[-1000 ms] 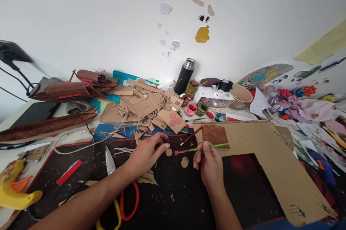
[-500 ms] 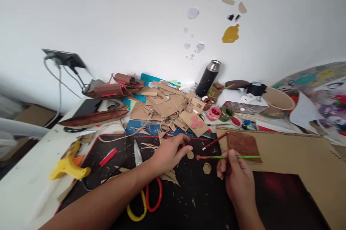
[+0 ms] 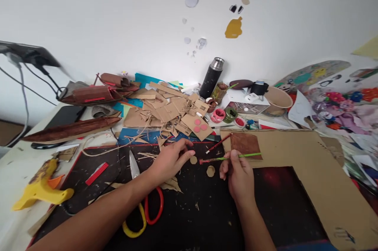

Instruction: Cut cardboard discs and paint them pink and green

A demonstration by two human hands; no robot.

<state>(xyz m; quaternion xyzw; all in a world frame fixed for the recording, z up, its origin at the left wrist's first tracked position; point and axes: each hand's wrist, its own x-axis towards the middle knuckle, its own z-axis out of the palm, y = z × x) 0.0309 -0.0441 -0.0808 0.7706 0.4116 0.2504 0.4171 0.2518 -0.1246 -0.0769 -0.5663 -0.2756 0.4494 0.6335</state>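
Observation:
My right hand (image 3: 240,176) pinches a paintbrush (image 3: 245,155) with a green handle, its red-tinted tip pointing left and held over the dark mat (image 3: 206,219). My left hand (image 3: 171,158) is over the mat with thumb and fingers apart, holding nothing. Just off its thumb lies a small cardboard disc (image 3: 193,160). A second cardboard disc (image 3: 210,171) lies between the two hands. Behind the brush is a brown painted square (image 3: 243,144). Scissors (image 3: 153,205) with red and yellow handles lie partly under my left forearm.
A yellow glue gun (image 3: 41,188) stands at left. Cardboard scraps (image 3: 171,109) pile up at the back, including a piece with pink discs (image 3: 201,124). Open paint jars (image 3: 218,115) and a black flask (image 3: 211,78) stand behind. A cardboard sheet (image 3: 295,146) covers the right side.
The camera has turned to the right, so the whole scene sits further left. Both hands keep nearly the same places over the mat, and the brush remains in my right hand.

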